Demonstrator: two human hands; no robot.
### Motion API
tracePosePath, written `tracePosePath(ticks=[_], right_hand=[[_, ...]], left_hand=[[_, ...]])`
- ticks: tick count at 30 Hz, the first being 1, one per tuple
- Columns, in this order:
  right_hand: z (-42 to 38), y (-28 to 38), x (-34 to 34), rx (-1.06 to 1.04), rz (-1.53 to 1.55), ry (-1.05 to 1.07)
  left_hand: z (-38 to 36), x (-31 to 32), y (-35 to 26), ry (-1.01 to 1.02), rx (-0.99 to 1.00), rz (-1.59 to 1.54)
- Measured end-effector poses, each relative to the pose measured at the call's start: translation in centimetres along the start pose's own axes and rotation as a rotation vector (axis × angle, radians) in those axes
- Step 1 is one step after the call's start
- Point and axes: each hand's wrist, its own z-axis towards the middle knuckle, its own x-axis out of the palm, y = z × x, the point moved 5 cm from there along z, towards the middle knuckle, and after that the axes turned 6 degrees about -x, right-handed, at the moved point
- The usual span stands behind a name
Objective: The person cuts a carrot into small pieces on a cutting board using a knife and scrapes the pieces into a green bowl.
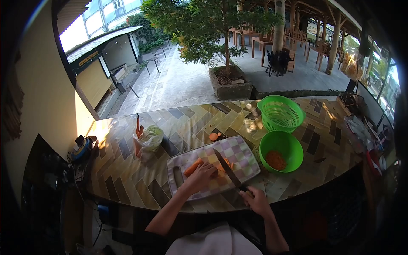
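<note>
A checkered cutting board (182, 159) with a handle slot lies at the front of the table. On it, my left hand (204, 173) presses down with bent fingers on carrot pieces; a thick carrot chunk (193, 167) shows beside its fingertips. Gripped by the handle in my right hand (255, 200) is a long kitchen knife (227, 167), its blade slanting up and left over the board. Thin carrot strips (228, 163) lie near the blade, partly hidden by it. To the right, a green bowl (293, 146) has small orange carrot bits (275, 160) in its bottom.
A green colander (272, 104) stands behind the bowl. Carrot ends (213, 136) rest beyond the board. Left of it sits a plastic bag of vegetables (149, 138) with carrots (138, 127). Cables and a blue device (83, 148) lie at the table's left end, packets (361, 129) at the right.
</note>
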Motion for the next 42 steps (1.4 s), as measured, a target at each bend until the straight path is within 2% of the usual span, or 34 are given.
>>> tracePosePath(ticks=[2,5,11,14,17,20,23,26,32,38,42], right_hand=[[-0.9,1.0,-0.3,0.053,-0.007,0.012],[-2.1,2.3,-0.7,0.072,-0.073,0.086],[-3.3,3.4,-0.9,-0.029,-0.316,0.255],[-3.0,3.5,-1.0,-0.071,-0.364,0.171],[-2.7,3.9,-1.7,-0.020,-0.411,0.114],[-2.7,3.5,-2.0,-0.136,-0.410,-0.024],[-3.0,4.3,-1.4,-0.070,-0.376,0.046],[-3.1,3.8,-0.6,-0.096,-0.426,0.126],[-3.5,4.1,-0.4,-0.100,-0.399,0.111],[-3.7,4.3,-0.6,-0.060,-0.432,0.098],[-3.9,4.4,-0.6,-0.070,-0.438,0.108]], left_hand=[[-0.9,-1.0,-0.2,-0.077,-0.113,-0.132],[-2.9,-3.0,-0.3,-0.213,-0.194,-0.142],[-6.0,-3.5,1.0,-0.317,-0.449,-0.180],[-6.3,-3.1,1.1,-0.349,-0.417,-0.153],[-6.2,-2.3,1.0,-0.369,-0.308,-0.112],[-6.2,-2.0,0.6,-0.366,-0.338,-0.076],[-6.2,-1.9,0.9,-0.394,-0.339,-0.096],[-6.0,-1.5,1.4,-0.426,-0.367,-0.074],[-5.2,-0.9,0.9,-0.523,-0.404,-0.078],[-5.2,-0.8,0.8,-0.498,-0.457,-0.135],[-5.5,-0.6,0.5,-0.508,-0.419,-0.111]])
